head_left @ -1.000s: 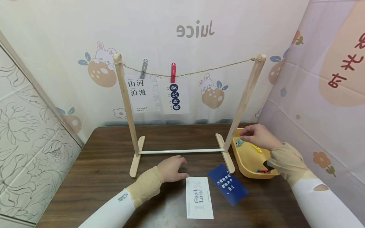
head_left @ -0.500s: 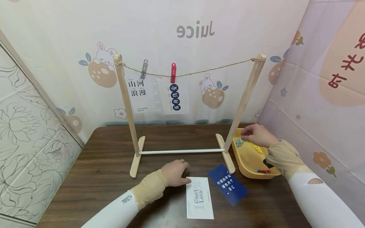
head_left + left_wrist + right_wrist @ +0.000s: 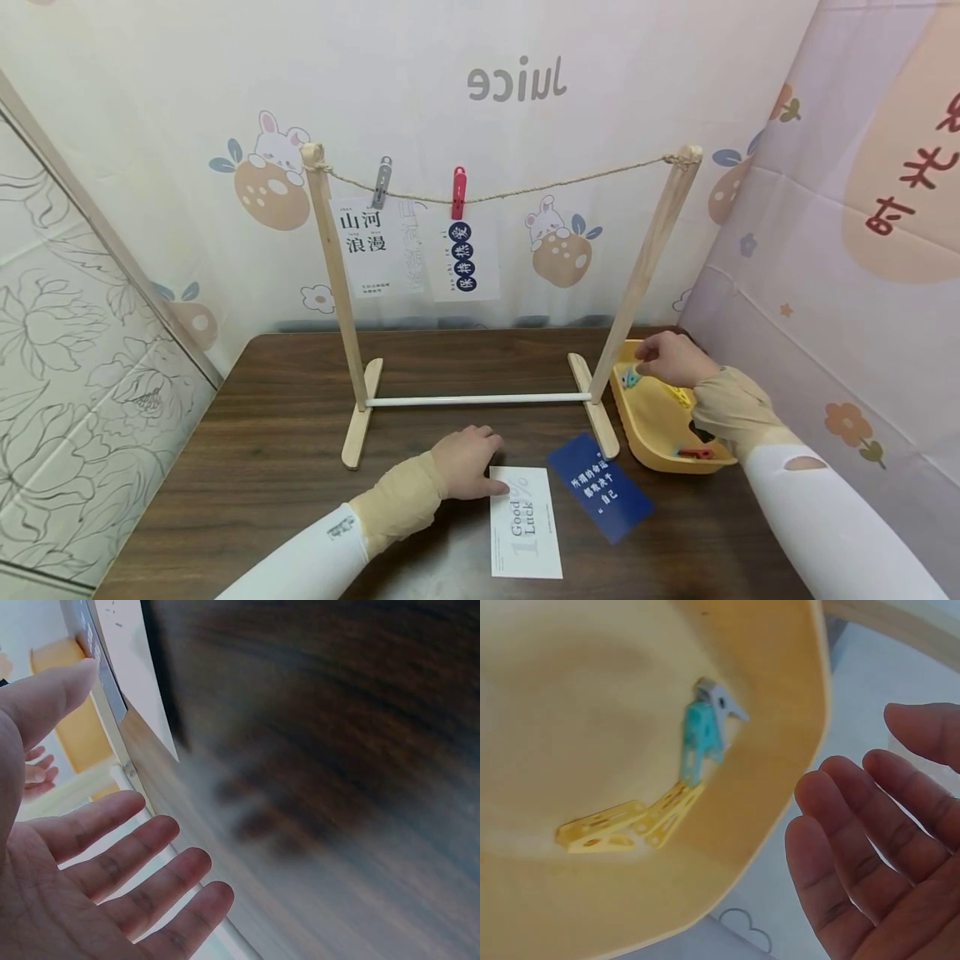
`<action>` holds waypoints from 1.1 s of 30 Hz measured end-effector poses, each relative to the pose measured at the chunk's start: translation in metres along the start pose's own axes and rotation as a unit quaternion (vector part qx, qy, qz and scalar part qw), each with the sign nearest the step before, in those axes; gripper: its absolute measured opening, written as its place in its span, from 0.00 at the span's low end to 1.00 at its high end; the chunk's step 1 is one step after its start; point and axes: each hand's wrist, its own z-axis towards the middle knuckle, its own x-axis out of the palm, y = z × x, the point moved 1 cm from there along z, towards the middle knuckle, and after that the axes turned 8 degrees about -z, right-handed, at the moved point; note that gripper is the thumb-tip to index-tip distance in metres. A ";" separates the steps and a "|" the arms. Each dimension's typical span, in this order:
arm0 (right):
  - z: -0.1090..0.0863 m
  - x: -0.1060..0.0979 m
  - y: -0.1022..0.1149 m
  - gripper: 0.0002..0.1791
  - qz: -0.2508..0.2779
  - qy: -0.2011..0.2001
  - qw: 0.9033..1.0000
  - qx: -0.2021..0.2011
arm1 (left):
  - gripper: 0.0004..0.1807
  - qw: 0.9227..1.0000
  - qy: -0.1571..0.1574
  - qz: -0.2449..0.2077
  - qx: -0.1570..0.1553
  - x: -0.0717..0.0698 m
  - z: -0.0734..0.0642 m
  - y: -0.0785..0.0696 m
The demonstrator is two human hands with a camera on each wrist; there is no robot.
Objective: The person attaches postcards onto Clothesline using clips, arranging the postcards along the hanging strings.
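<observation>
Left hand [image 3: 468,462]: open, thumb and fingers spread, positioned at the far left corner of a white card [image 3: 528,533] printed "Good Luck". Whether the thumb touches that card cannot be determined.

Right hand [image 3: 675,357]: open, fingers relaxed and slightly bent, located above the far right part of a yellow tray [image 3: 652,425]. Tray contents at the far end: a teal clip [image 3: 700,735], a pale grey clip [image 3: 714,699] against it, and two yellow clips [image 3: 604,827] alongside (all four seen best from the right wrist). A red clip [image 3: 694,453] lies toward the tray's near end.

The white card lies flat on the dark wooden table [image 3: 262,442], near side, right of centre. A blue card [image 3: 600,487] lies askew to its right, between it and the tray, with its far end just beside the foot of a wooden stand [image 3: 647,275].

The stand occupies the far middle of the table. A white rod [image 3: 480,399] joins its feet; a sagging rope [image 3: 555,185] spans its tops. On the rope's left half, a dark grey clip [image 3: 382,183] and a red peg [image 3: 459,193] each hold a hanging printed sheet [image 3: 375,267].
</observation>
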 end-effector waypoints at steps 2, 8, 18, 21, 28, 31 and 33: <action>0.002 0.003 -0.004 0.16 -0.009 0.003 1.000 0.003 | 0.35 1.000 0.002 0.005 0.001 0.001 0.000 -0.002; 0.008 0.011 -0.010 0.19 -0.023 0.022 0.999 0.012 | 0.36 1.000 0.005 0.007 -0.004 0.004 0.000 -0.006; 0.014 0.021 -0.014 0.15 -0.045 0.054 0.997 0.016 | 0.39 1.000 0.016 0.015 0.000 0.005 0.002 -0.011; 0.016 0.022 -0.015 0.16 -0.055 0.061 0.997 0.004 | 0.40 1.000 0.020 0.017 -0.003 0.007 0.002 -0.011; 0.023 0.029 -0.018 0.18 -0.070 0.080 0.994 -0.009 | 0.43 0.999 0.025 0.031 -0.008 0.010 0.003 -0.013; 0.024 0.034 -0.018 0.19 -0.069 0.091 0.993 -0.002 | 0.44 0.999 0.027 0.036 -0.012 0.009 0.001 -0.014; 0.024 0.036 -0.019 0.18 -0.066 0.097 0.993 0.001 | 0.44 0.999 0.026 0.040 -0.013 0.009 0.001 -0.015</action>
